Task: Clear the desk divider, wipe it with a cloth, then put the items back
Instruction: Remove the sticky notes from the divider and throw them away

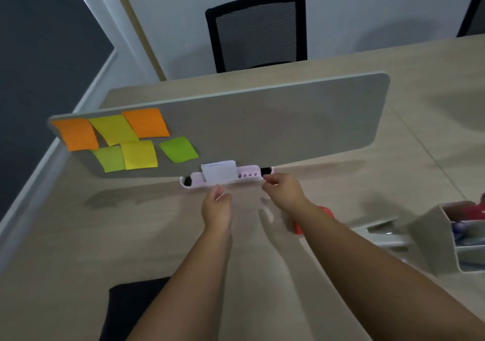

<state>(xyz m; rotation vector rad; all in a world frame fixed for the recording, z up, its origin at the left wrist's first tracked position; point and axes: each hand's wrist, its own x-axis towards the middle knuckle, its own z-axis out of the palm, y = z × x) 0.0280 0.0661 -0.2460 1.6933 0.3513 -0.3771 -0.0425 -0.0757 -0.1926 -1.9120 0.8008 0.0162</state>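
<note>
A grey desk divider [275, 128] stands across the wooden desk. Several orange, yellow and green sticky notes [126, 138] cover its left part. A pale pink organiser tray [249, 176] sits at the foot of the divider, with a stack of white paper slips [217, 172] standing in it. My left hand [216, 204] is just in front of the tray's middle, fingers pinched together; whether it touches the tray is unclear. My right hand [284, 188] is at the tray's right end, fingertips curled by its edge.
A red object [326, 213] lies on the desk, partly hidden under my right forearm. A grey desk organiser [443, 246] with pens stands at the right. A black mesh chair [258, 29] is behind the desk. A dark object [128, 311] is at the near edge.
</note>
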